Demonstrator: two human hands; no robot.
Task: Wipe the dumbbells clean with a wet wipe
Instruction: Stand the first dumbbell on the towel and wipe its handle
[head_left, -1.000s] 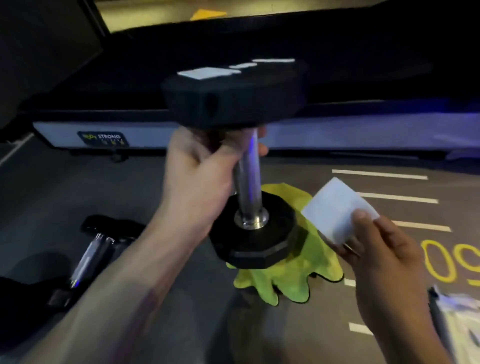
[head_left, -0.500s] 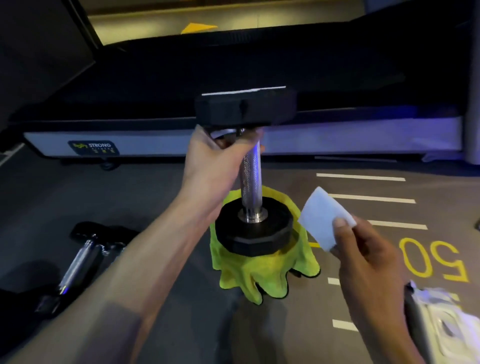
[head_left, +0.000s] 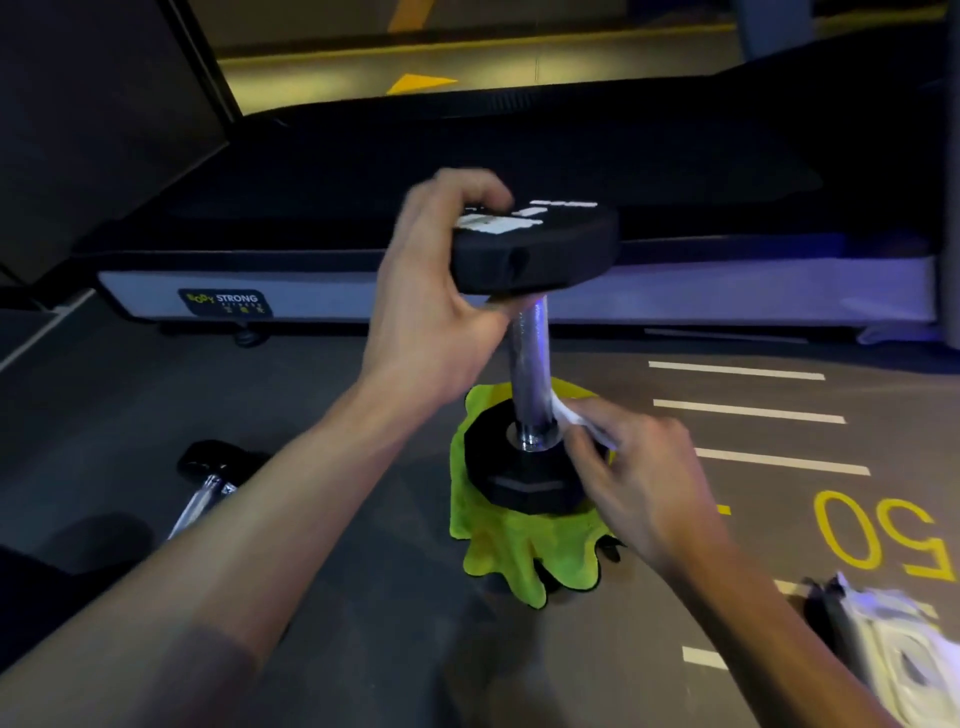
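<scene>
A black dumbbell (head_left: 530, 364) with a chrome handle stands upright on a yellow-green cloth (head_left: 514, 556) on the gym floor. My left hand (head_left: 436, 291) grips its upper head from the left, fingers curled over the top edge. My right hand (head_left: 634, 467) pinches a white wet wipe (head_left: 569, 415) and presses it against the lower end of the chrome handle, just above the bottom head. A second dumbbell (head_left: 208, 488) lies on the floor at the left, partly hidden behind my left forearm.
A treadmill (head_left: 467, 291) with a black belt runs across the back. A white wipes pack (head_left: 893, 649) lies at the lower right. White lines and a yellow "50" (head_left: 883, 530) mark the floor on the right.
My left hand moved from the handle up to the top head. My right hand brought the wipe from mid-air to the base of the handle. The dumbbell now rests on the cloth.
</scene>
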